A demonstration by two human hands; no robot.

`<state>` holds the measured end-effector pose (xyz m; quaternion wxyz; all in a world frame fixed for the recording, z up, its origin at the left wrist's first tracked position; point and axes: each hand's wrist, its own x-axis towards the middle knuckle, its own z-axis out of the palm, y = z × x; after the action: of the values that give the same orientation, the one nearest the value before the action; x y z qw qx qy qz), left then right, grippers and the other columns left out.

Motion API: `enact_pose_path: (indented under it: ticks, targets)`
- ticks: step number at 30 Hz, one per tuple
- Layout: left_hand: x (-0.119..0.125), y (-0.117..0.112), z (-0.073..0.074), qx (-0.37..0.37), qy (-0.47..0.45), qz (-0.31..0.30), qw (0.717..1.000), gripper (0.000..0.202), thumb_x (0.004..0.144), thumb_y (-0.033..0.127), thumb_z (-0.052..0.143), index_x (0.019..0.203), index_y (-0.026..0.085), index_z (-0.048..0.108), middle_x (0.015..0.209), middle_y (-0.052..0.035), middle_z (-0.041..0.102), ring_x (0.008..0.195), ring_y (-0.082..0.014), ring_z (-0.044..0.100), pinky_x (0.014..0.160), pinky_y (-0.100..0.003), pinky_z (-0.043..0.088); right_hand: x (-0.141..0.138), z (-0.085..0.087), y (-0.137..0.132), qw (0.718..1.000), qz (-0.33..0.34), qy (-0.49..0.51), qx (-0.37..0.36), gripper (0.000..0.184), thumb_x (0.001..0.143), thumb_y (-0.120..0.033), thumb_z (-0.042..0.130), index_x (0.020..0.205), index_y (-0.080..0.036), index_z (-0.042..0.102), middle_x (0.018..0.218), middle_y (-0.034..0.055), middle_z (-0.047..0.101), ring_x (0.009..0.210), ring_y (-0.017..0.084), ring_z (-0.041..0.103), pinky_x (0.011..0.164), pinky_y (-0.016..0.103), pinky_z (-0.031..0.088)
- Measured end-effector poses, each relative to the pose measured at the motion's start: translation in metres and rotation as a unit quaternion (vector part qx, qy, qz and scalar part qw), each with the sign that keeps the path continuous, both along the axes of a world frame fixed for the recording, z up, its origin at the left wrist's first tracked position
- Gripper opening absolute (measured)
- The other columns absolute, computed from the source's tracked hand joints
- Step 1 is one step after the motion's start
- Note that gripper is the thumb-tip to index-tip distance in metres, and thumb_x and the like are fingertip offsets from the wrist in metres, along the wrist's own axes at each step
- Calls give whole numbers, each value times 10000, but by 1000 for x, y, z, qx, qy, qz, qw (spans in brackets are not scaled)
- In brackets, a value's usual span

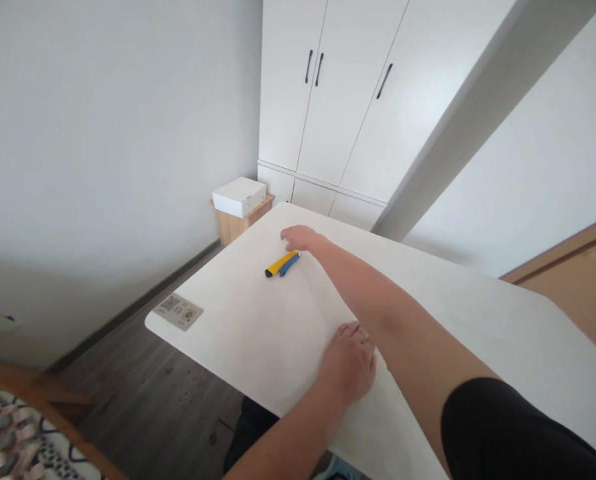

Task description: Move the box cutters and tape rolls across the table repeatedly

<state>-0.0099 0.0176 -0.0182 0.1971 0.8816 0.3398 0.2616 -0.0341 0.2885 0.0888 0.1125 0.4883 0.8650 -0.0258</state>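
Observation:
My right hand (pixel 301 238) reaches across to the far left part of the white table (pixel 238 333). Its fingers are curled, and a small whitish patch shows beneath the fingertips, too unclear to name. Just in front of that hand lies a yellow utility knife (pixel 280 264) with a black end. A smaller blue cutter-like tool (pixel 289 265) lies against it. My left hand (pixel 348 363) rests on the tabletop nearer to me, beside my right forearm, with its fingers bent. Whatever may be under those fingers is hidden.
A label with a printed code (pixel 178 311) is stuck at the table's left corner. Beyond the table, a white box (pixel 239 196) sits on a wooden stand (pixel 231 228). White cabinets (pixel 358 87) rise behind. At lower left is a patterned cloth (pixel 13 433).

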Motion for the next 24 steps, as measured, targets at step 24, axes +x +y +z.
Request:
enact_pose_path:
  ticks: [24]
  targets:
    - [-3, 2, 0, 84, 85, 16, 993, 388, 975, 275, 467, 1275, 148, 678, 1415, -128, 605, 1327, -246, 544, 1160, -409, 393, 278, -9, -288, 970, -219, -67, -77, 456, 849, -273, 658, 1300, -296, 602, 1227, 105, 638, 1079, 280, 649, 769, 315, 491]
